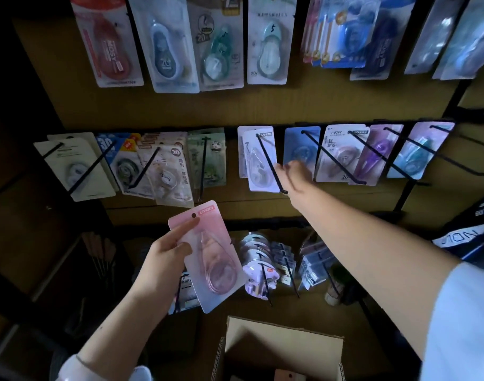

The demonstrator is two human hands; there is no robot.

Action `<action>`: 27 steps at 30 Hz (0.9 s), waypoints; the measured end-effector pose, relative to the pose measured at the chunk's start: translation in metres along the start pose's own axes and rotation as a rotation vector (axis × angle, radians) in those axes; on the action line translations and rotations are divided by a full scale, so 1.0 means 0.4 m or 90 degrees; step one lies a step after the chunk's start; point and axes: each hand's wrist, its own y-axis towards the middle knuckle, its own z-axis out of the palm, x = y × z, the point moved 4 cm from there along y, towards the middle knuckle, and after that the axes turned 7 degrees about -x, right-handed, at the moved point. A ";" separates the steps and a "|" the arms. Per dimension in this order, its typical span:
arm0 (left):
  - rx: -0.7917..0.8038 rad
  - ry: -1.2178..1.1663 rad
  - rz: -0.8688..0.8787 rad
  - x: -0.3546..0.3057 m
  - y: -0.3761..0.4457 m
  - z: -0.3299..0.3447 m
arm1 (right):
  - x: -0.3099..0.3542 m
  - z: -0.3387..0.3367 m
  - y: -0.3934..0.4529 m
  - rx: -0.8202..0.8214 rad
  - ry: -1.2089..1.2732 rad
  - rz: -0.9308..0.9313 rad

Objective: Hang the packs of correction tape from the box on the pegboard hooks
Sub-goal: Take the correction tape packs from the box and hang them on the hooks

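Left hand (164, 259) gripped one pink pack (208, 257) of correction tape, thumb across the front, forefinger stretched toward the hang hole, other fingers behind the card. Pack was held in the air, tilted, below the middle row and above the box (283, 350); not on a hook yet.

Right hand (293, 174) was out at the middle row, fingers loosely spread, holding nothing, at the lower edge of a pale pack (258, 163) already on a black hook (271, 163). Couldn't tell if it touched the pack or the hook. That card looked like the same brand as the pink one, so probably the target hook.

Progress, judged: the pegboard (235, 111) carried lots of packs over three rows, several hooks stacked deep; which ones came from the box, can't say. Box stood open at the bottom edge, at least one more card (289, 376) showing inside, rest hidden. So mid-job: one pack in hand to hang, more left in the box, count unknown.
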 end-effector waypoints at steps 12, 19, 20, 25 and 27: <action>-0.002 0.011 0.060 -0.014 -0.088 0.042 | -0.072 -0.026 -0.318 0.454 -0.043 -0.178; 0.036 -0.091 0.129 -0.075 -0.162 0.077 | -0.066 -0.094 -0.380 0.406 0.079 -0.220; 0.032 -0.104 0.133 -0.079 -0.170 0.078 | -0.070 -0.108 -0.384 0.392 0.071 -0.225; -0.002 -0.156 0.128 -0.089 -0.197 0.078 | -0.113 -0.180 -0.386 0.347 0.082 -0.213; -0.003 -0.156 0.124 -0.088 -0.204 0.088 | -0.128 -0.214 -0.381 0.337 0.085 -0.207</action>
